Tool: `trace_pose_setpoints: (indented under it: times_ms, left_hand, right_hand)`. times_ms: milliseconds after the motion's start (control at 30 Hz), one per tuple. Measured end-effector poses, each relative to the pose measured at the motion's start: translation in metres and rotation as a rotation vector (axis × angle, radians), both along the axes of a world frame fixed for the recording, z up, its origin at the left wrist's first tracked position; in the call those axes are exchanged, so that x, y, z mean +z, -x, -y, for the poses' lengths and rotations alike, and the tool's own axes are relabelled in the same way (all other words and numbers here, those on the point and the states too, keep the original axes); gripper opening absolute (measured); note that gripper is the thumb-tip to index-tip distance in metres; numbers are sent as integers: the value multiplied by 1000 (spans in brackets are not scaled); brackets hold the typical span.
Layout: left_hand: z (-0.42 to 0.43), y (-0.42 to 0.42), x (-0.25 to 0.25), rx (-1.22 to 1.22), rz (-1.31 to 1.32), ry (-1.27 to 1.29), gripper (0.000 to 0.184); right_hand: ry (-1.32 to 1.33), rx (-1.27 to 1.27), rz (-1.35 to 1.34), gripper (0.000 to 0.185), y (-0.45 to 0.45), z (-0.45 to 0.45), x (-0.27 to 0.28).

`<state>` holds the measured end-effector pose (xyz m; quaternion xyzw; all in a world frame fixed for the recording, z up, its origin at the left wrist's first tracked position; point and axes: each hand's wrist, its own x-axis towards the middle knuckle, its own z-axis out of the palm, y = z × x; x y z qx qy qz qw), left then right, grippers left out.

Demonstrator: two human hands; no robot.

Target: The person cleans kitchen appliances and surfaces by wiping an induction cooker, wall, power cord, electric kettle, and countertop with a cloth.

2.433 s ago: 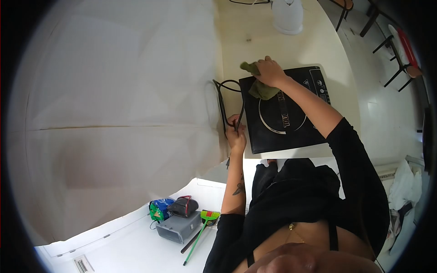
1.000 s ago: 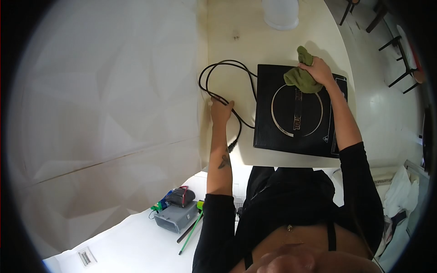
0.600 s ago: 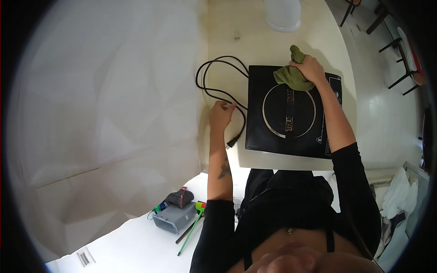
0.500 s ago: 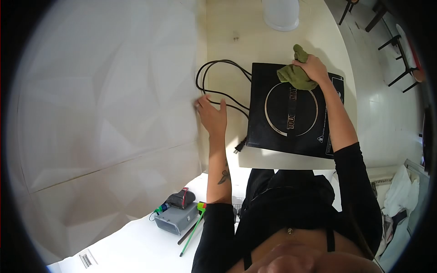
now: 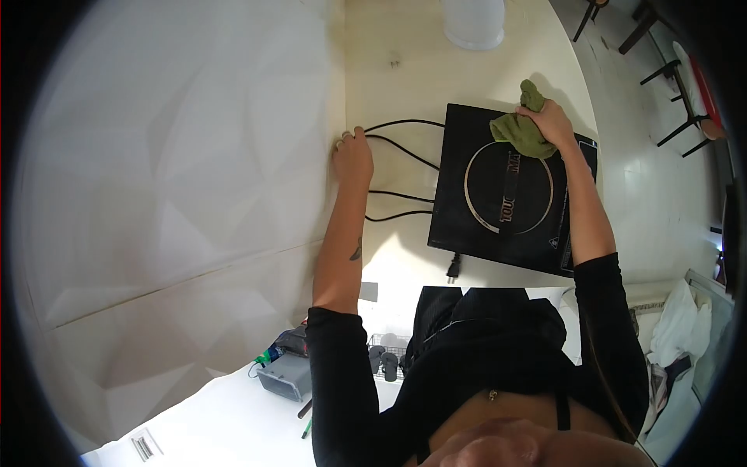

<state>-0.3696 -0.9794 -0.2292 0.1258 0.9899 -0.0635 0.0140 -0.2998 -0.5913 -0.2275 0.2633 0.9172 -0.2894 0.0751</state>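
A black induction cooktop [image 5: 459, 187] lies slightly turned on a pale tabletop. In my right hand [image 5: 551, 124] is a bunched green cloth [image 5: 523, 138], pressed on the cooktop's far right part. My left hand [image 5: 354, 158], by the wall, has its fingers curled around the black power cord [image 5: 405, 122]. Several stretches of that cord run between the hand and the cooktop's left side, partly hidden by the hand and forearm. The plug [image 5: 454, 268] sticks out at the cooktop's near edge.
A white textured wall [image 5: 194, 156] borders the table on the left. At the far end stands a white container [image 5: 473, 27]. A grey bin [image 5: 284, 377] is on the floor at lower left, and chairs [image 5: 685, 117] are at right.
My left hand has moved farther away along the wall and closed on the cord, pulling its loops toward the wall. The cooktop and plug sit farther right. My right hand and cloth have shifted slightly right.
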Motion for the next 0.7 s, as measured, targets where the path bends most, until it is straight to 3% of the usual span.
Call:
trace_pose_setpoints:
  times_ms: [100, 233, 300, 333, 400, 433, 500, 633, 700]
  left_hand:
    - [9, 1, -5, 131, 171, 9, 35]
    - [31, 5, -13, 96, 196, -21, 26]
    - [37, 8, -16, 189, 388, -412, 15]
    - [40, 5, -19, 192, 389, -414, 15]
    - [33, -16, 2, 424, 391, -831, 16]
    - [33, -29, 7, 427, 390, -830, 16]
    - [36, -57, 10, 562, 496, -1149, 17]
    - [27, -145, 15, 671, 563, -1405, 20]
    - [25, -180, -5, 671, 559, -1834, 18]
  right_hand:
    - [-9, 16, -10, 73, 3, 3, 5]
    - [1, 58, 26, 77, 11, 0, 1]
    - [11, 59, 59, 78, 14, 1, 5]
    - [21, 54, 89, 80, 14, 3, 7]
    - [59, 66, 96, 81, 17, 2, 5]
    - [99, 75, 99, 81, 17, 0, 5]
    - [113, 85, 39, 80, 19, -5, -6]
    - [58, 97, -53, 77, 20, -3, -4]
    - [70, 115, -30, 76, 23, -1, 4]
